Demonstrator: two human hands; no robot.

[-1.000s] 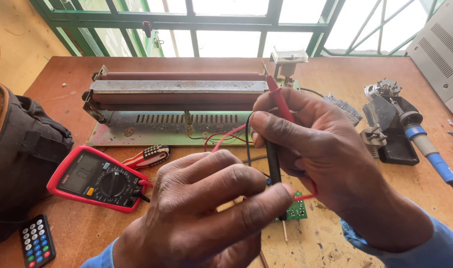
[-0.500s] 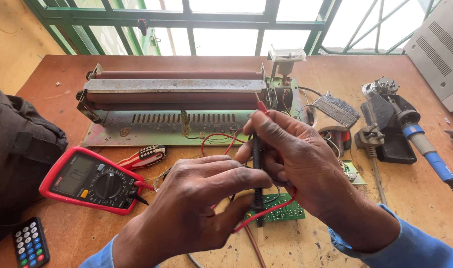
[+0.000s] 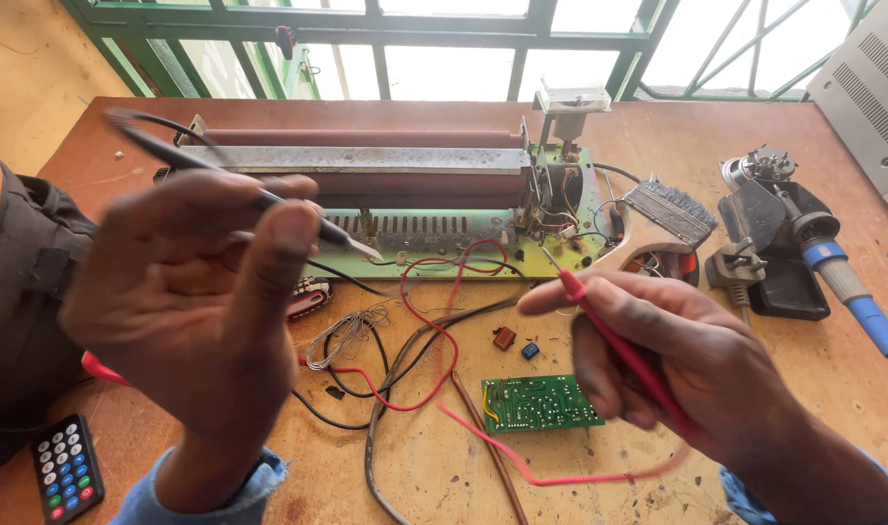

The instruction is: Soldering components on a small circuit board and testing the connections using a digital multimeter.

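While your left hand [image 3: 196,311] is raised above the near left part of the bench [image 3: 833,389], its fingers are closed lightly around the black probe [image 3: 259,199], pinched about mid-shaft with the metal tip pointing right toward the roller machine [image 3: 366,170] at the far edge. Your right hand [image 3: 677,365] pinches the red probe [image 3: 614,335] like a pen, thumb and forefinger near the front of the grip, with its bare tip aimed at the green chassis plate just beside the machine's right end.

Both probes look light, stiff and slim, so I judge that a fingertip hold on the plastic body is all you need; keep off the metal points. Each trails a soft, springy lead: the red lead [image 3: 434,321] loops over the middle of the bench and passes close by the small green circuit board [image 3: 541,402], which lies flat near the front edge, well apart from either tip. That board seems thin and fragile, with fine soldered traces, so take it by its edges. A tug on a lead could drag it or the loose small parts beside it.

Further out, a remote control [image 3: 67,467] lies at the near left corner, a dark bag [image 3: 21,321] sits along the left edge, and a blue-handled soldering iron [image 3: 857,292] rests in its stand toward the right edge.
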